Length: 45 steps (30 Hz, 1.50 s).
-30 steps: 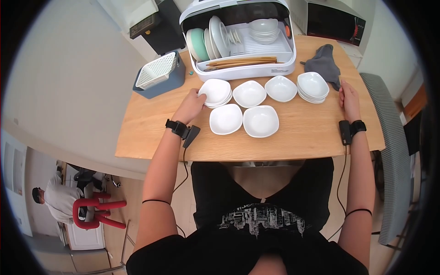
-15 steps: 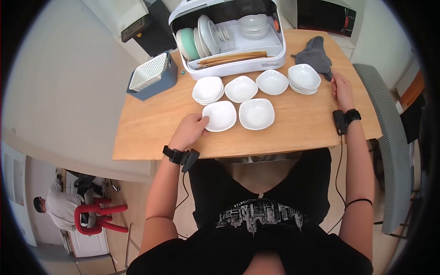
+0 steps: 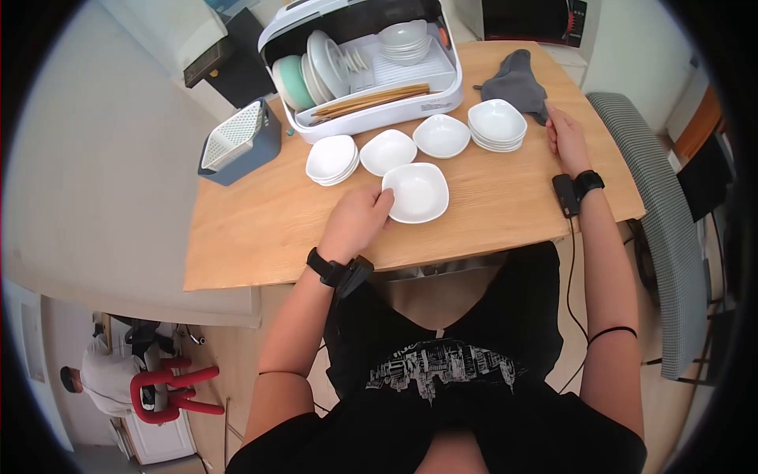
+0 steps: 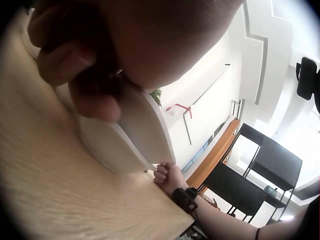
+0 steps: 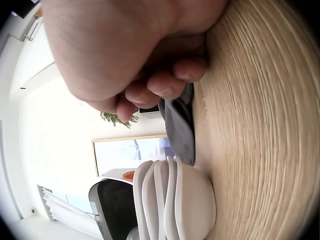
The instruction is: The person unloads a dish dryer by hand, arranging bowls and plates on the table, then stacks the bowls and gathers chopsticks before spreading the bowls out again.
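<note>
My left hand (image 3: 357,223) pinches the left rim of a white square bowl (image 3: 418,189) near the front of the table. In the left wrist view this upper bowl (image 4: 145,117) sits tilted over another white bowl (image 4: 107,145), which the head view hides beneath it. Behind them stand a stack of white bowls (image 3: 332,159), two single bowls, one left (image 3: 388,152) and one right (image 3: 441,136), and a taller bowl stack (image 3: 497,125). My right hand (image 3: 568,141) rests on the table with fingers loosely curled, holding nothing, beside a grey cloth (image 3: 515,83).
An open white dish box (image 3: 379,113) with plates, bowls and chopsticks stands at the back. Left of it is a blue basket (image 3: 245,154) with a white perforated insert. A microwave (image 3: 529,20) sits behind, a grey bench (image 3: 655,205) at the right. Another person (image 3: 106,379) is far left.
My left hand went from the rear left stack to the front left bowl, then carried that bowl right onto its neighbour. The head view has shifted; my right hand stays by the cloth.
</note>
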Each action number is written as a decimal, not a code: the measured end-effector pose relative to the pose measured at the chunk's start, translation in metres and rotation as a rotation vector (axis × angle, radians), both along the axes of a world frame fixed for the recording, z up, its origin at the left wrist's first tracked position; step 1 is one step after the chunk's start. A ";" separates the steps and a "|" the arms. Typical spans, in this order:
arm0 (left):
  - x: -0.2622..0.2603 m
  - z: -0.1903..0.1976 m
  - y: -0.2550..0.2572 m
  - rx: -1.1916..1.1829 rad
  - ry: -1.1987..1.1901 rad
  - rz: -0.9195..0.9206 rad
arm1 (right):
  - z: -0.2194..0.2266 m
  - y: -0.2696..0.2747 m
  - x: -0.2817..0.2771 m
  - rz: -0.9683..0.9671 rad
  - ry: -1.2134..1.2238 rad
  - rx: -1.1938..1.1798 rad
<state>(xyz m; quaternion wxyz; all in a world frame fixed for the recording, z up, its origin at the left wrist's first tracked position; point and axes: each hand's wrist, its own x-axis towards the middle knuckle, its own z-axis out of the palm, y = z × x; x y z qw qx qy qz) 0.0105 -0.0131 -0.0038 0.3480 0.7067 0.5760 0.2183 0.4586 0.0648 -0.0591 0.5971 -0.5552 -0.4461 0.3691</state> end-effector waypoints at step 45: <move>-0.113 0.019 0.090 0.126 0.351 0.365 | 0.000 0.000 -0.001 0.025 0.003 0.011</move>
